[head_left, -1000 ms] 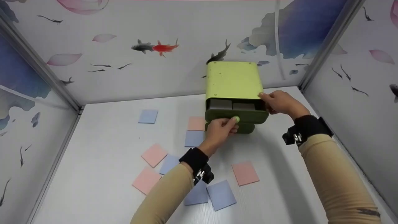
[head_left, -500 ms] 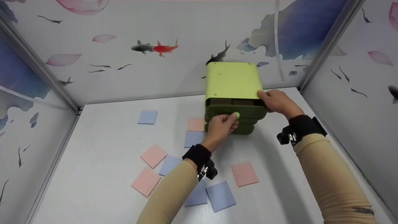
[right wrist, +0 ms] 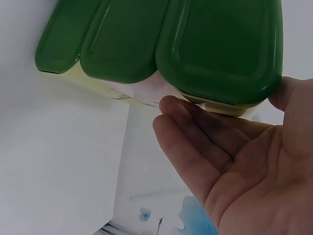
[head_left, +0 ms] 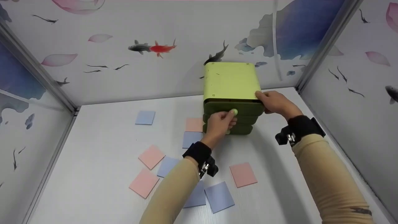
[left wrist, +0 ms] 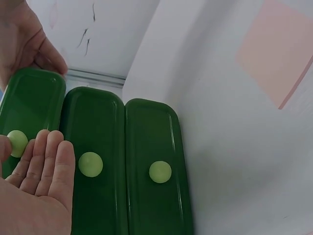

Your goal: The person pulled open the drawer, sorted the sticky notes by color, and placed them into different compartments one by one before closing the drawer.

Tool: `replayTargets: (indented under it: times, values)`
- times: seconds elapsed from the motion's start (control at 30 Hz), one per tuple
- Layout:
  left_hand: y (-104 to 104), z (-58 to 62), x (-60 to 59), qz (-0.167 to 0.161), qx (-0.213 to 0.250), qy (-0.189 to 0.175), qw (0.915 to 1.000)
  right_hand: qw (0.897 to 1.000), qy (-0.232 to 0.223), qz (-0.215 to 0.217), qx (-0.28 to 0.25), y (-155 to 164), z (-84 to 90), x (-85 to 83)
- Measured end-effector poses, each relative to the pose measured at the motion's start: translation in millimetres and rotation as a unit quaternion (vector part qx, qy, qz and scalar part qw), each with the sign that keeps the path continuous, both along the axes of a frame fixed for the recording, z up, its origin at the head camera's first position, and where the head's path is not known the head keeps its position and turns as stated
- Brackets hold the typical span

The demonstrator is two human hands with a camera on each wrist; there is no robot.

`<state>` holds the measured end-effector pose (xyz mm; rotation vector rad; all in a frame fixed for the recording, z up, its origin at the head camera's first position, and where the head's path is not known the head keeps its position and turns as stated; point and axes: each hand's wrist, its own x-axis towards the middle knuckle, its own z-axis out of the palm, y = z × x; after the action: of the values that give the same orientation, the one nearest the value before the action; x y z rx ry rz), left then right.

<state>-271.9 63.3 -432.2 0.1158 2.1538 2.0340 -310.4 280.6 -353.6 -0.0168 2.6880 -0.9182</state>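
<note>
I stand over a white tabletop [head_left: 93, 174] walled in by panels painted with fish and petals. Toward the back sits a small light-green plastic cabinet with three dark green drawer fronts [head_left: 231, 84] stacked one above another, each front bearing a round pale-green knob. All three drawers sit flush with the cabinet face. My left hand [head_left: 220, 124] is at the top drawer [head_left: 245, 109]: thumb and forefinger meet at its pale-green knob [head_left: 234, 112], while my other fingers lie nearly straight over the fronts below. The left wrist view shows the middle knob [left wrist: 90, 164] and the bottom knob [left wrist: 160, 172] untouched. My right hand [head_left: 275, 102] steadies the cabinet at its upper right corner, thumb on the top edge and fingers only slightly bent along the side wall. On the table around my forearms lie flat square sheets of paper, some pale pink [head_left: 243, 175], some pale blue [head_left: 145, 117], scattered near the cabinet and well to its left.
</note>
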Motion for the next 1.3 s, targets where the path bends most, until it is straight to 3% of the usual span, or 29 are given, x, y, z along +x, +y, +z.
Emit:
replayTargets:
  times: [0.53, 0.77, 1.03, 1.3]
  values:
    - [1, 3.2, -8.1, 0.027, -0.01, 0.003, 0.9996, 0.999, -0.007, 0.024, -0.037, -4, 1.4, 1.6]
    - [2, 4.0, -8.6, 0.028, -0.032, 0.021, 0.9989, 0.999, -0.014, 0.021, -0.048, -3, 2.6, 2.0]
    - [2, 1.6, -8.9, 0.023, -0.043, 0.037, 0.9981, 0.999, -0.015, 0.018, -0.022, -4, 1.6, 2.9]
    - [4, 1.6, -11.4, 0.031, -0.049, 0.035, 0.9977, 0.998, -0.015, -0.004, -0.06, -7, -7.2, 1.0]
